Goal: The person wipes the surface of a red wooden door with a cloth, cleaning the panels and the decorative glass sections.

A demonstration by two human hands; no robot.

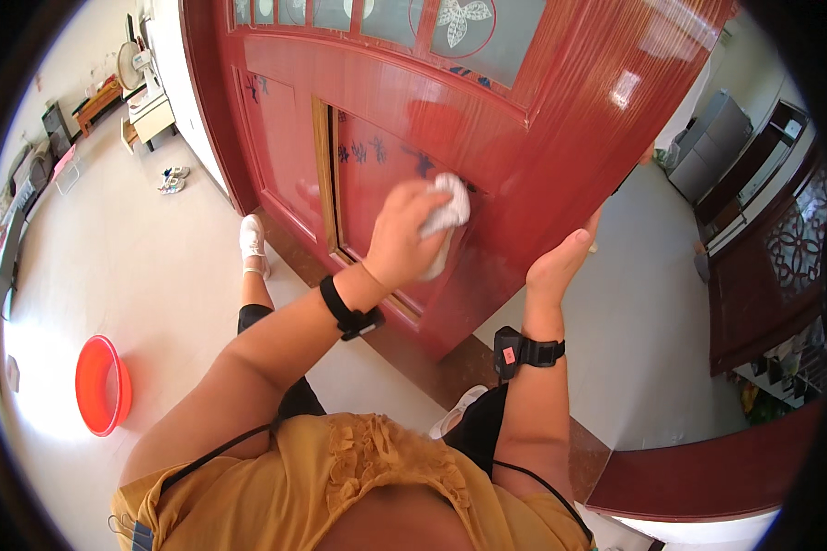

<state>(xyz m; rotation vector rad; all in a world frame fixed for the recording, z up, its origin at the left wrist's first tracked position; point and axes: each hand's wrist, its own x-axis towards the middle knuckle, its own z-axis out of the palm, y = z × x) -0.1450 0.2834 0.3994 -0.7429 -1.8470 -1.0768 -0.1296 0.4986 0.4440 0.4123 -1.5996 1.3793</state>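
In my left hand (403,231) is a bunched white cloth (449,203), pressed against a red wooden door (496,227). The cloth lies over the right part of a lower recessed panel, and the hand is slightly blurred. My right hand (558,265) rests flat along the door's free edge, thumb apart and fingers extended; its fingertips are partly hidden. Dark blue marks (362,150) show on the red panel near the cloth. A pale wood strip (322,179) runs along the panel's left side. Above, frosted glass panes (482,34) carry white leaf patterns.
A red plastic basin (103,386) stands on the floor at left. Shoes (174,180) lie near the wall, below a white fan (134,65). Beyond the door are a grey refrigerator (713,141) and a dark carved door (765,289). A stone threshold (413,337) runs underneath.
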